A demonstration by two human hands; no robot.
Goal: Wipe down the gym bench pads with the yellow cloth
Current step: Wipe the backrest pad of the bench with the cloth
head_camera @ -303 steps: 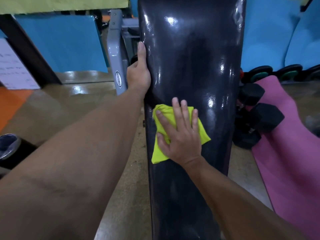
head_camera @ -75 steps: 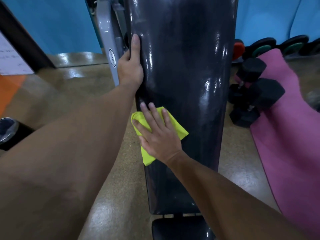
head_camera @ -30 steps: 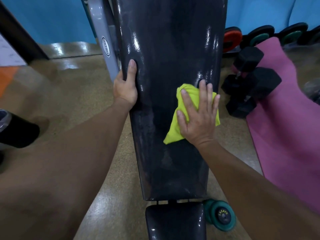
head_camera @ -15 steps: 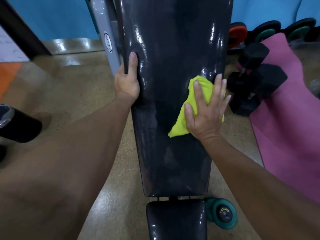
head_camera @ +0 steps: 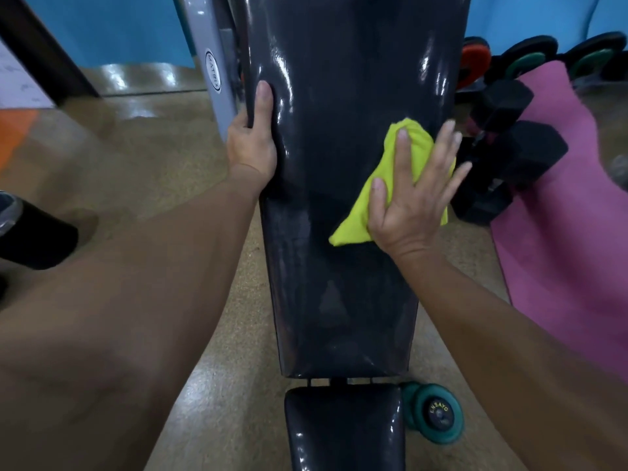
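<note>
A long glossy black back pad point(head_camera: 343, 294) runs up the middle of the view, with the smaller black seat pad point(head_camera: 343, 433) below it across a narrow gap. My right hand point(head_camera: 413, 198) lies flat with spread fingers on the yellow cloth point(head_camera: 360, 212), pressing it against the back pad's right edge. My left hand point(head_camera: 253, 144) grips the pad's left edge, thumb on top. Dull wipe marks show on the pad below the cloth.
A grey metal frame post point(head_camera: 212, 69) rises behind my left hand. Black hex dumbbells point(head_camera: 516, 158) and a pink mat point(head_camera: 560, 212) lie on the right. A green dumbbell point(head_camera: 436, 416) sits beside the seat pad. A black cylinder point(head_camera: 30, 232) lies at far left.
My right hand has slid the cloth from the pad's left side across to its right edge and slightly upward. My left hand has shifted a little lower on the left edge.
</note>
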